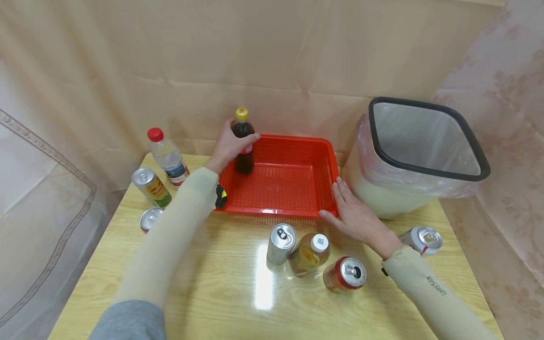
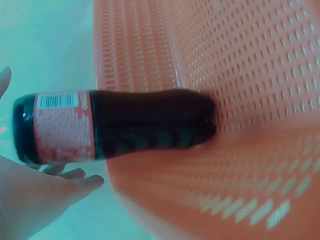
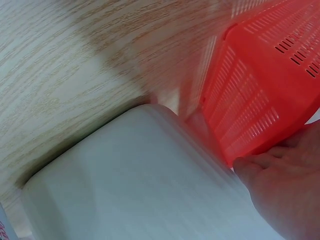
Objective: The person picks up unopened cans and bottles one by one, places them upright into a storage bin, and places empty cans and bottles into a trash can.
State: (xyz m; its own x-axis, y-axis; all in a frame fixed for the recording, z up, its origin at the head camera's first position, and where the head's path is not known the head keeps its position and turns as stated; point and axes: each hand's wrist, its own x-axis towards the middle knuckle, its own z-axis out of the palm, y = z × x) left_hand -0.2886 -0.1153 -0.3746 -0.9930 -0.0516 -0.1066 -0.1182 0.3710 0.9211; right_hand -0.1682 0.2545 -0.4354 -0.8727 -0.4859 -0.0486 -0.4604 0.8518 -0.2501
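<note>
Left hand (image 1: pixel 231 145): fingers round the dark bottle (image 1: pixel 244 163), upright at the left end of the red basket (image 1: pixel 289 189), near the tabletop's (image 1: pixel 221 288) far edge | Right hand (image 1: pixel 356 216): fingers straight against the basket's near-right corner | We judge an off-balance release could topple the bottle.

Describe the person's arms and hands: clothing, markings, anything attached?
Left hand and right hand wear no gloves. Each forearm has a long cream fabric sleeve; a grey fabric sleeve shows at the left one's upper end. Dark printed lettering marks the right one, not clearly legible. A small black piece shows at the right wrist.
</note>
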